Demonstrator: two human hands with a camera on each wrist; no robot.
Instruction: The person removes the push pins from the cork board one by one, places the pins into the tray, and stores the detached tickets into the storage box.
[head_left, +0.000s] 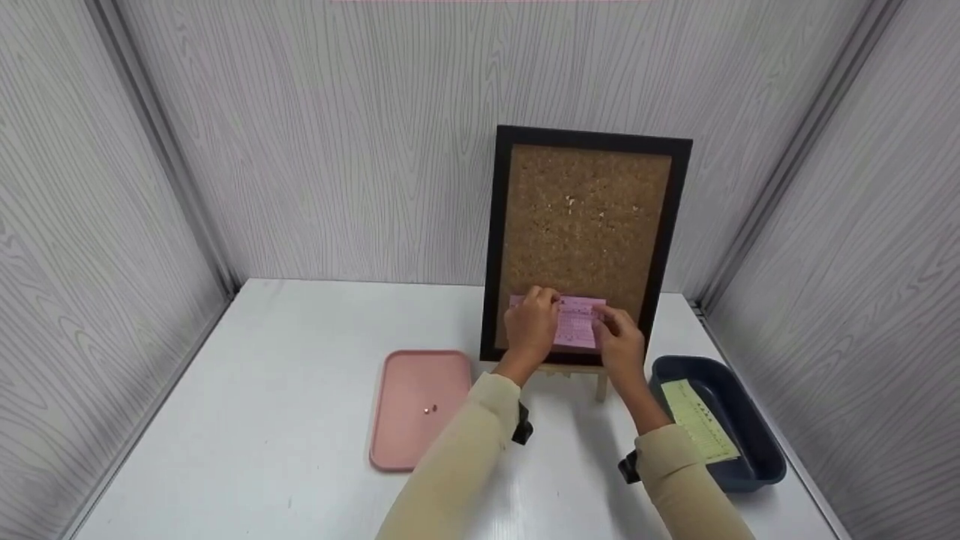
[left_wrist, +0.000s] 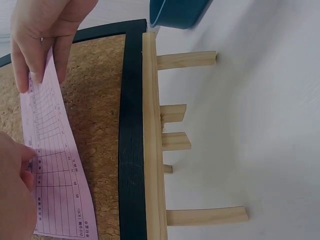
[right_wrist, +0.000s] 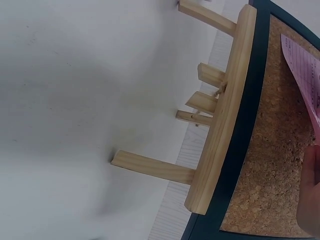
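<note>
A pink printed paper form (head_left: 576, 322) lies against the lower part of a black-framed corkboard (head_left: 581, 247). My left hand (head_left: 532, 324) has its fingers curled at the form's upper edge, left of the middle; whether it also pinches something small there is hidden. With thumb and fingers, my right hand (head_left: 621, 341) pinches the form near its upper right corner. The left wrist view shows the form (left_wrist: 57, 165) bowed, its lower edge standing off the cork. In the right wrist view, part of the right hand (right_wrist: 310, 195) shows beside the raised pink paper (right_wrist: 302, 67).
A wooden easel (left_wrist: 155, 140) carries the corkboard. On the left, a pink tray (head_left: 390, 420) bears two tiny pieces. A dark blue bin (head_left: 750, 420) stands at the right with a yellow-green printed sheet (head_left: 697, 424) in it. Grey wood-patterned panels (head_left: 337, 150) enclose the white table (head_left: 285, 420).
</note>
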